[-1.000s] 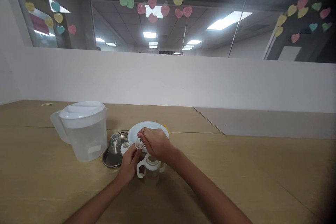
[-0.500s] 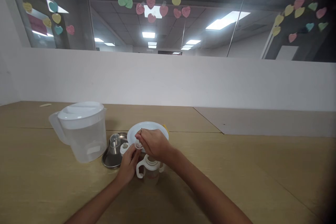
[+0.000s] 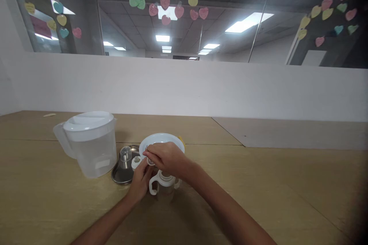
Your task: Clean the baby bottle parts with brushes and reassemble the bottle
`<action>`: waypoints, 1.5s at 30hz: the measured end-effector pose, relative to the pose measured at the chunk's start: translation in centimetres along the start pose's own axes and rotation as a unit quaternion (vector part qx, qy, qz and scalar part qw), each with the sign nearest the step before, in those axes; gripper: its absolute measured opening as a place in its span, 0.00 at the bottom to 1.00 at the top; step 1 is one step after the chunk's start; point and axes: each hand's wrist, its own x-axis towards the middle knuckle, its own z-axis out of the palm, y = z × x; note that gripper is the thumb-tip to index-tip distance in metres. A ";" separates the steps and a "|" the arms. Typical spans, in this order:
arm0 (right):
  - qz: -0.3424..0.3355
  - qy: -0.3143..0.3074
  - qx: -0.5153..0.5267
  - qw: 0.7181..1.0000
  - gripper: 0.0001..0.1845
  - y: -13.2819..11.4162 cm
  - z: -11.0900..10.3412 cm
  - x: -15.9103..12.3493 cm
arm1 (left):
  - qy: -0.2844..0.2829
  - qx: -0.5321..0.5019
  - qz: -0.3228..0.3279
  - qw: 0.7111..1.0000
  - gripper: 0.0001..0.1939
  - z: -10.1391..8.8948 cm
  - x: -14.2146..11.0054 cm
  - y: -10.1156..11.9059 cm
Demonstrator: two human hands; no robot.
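My left hand [image 3: 140,180] pinches a small round clear valve piece [image 3: 150,160] above a two-handled sippy cup [image 3: 163,187] standing on the wooden table. My right hand [image 3: 165,157] is closed on a thin wire-handled brush [image 3: 147,148], whose tip sits low against the valve piece. Both hands meet just in front of a white bowl [image 3: 161,140]. Left of my hands, a steel dish [image 3: 122,172] holds a clear cap [image 3: 125,154] and a white lid part [image 3: 136,160].
A clear plastic pitcher [image 3: 89,143] with a white lid stands at the left. A white partition wall [image 3: 201,88] runs behind the table, with glass and paper hearts above. Something yellow [image 3: 181,139] peeks from behind the bowl.
My right hand has dropped lower and tipped the brush down toward the valve piece. The left hand and the cup have stayed in place.
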 end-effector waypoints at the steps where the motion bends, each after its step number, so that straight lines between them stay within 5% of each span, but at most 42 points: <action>1: 0.003 -0.009 0.010 1.000 0.17 0.0 -0.2 0.1 | 0.000 -0.002 -0.002 1.000 0.19 0.0 0.0 0.0; 17: 0.057 -0.059 0.116 0.990 0.17 -0.3 -1.7 0.2 | -0.006 -0.017 0.014 1.000 0.16 0.0 0.1 -0.1; 45: 0.114 -0.190 0.059 0.973 0.17 0.5 -0.1 0.4 | -0.001 -0.003 0.024 1.000 0.15 -0.2 0.3 -0.5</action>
